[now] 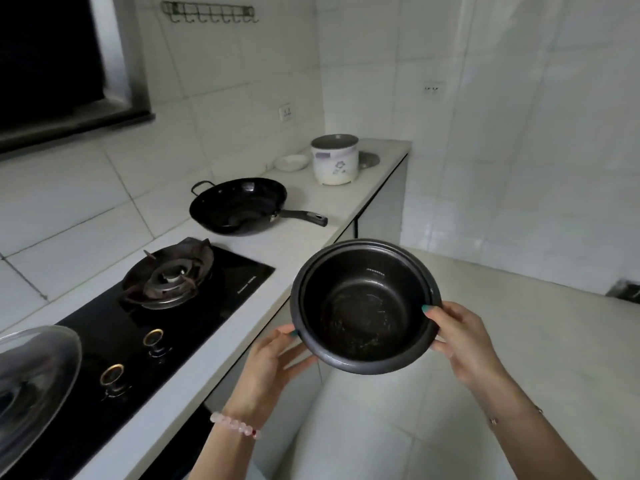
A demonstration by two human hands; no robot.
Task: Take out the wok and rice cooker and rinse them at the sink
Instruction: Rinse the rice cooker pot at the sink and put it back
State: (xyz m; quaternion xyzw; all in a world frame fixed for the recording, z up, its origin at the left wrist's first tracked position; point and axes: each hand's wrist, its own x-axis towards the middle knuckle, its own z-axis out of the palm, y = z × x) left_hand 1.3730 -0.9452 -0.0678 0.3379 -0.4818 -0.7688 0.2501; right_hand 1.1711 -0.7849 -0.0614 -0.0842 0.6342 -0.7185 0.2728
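I hold the dark inner pot (363, 306) of the rice cooker out over the floor, just off the counter's edge, its mouth tilted toward me. My left hand (273, 362) grips its lower left rim and my right hand (460, 337) its right rim. The pot is empty, with scuffs on its bottom. The white rice cooker body (335, 160) stands open at the far end of the counter. The black wok (239, 206) sits on the counter between cooker and stove, its long handle pointing right. No sink is in view.
A black gas hob (166, 306) with a burner and two knobs lies at left. A glass lid (31, 375) rests at the lower left. A small white dish (292, 162) and a round lid (367, 159) flank the cooker. Tiled floor spreads at right.
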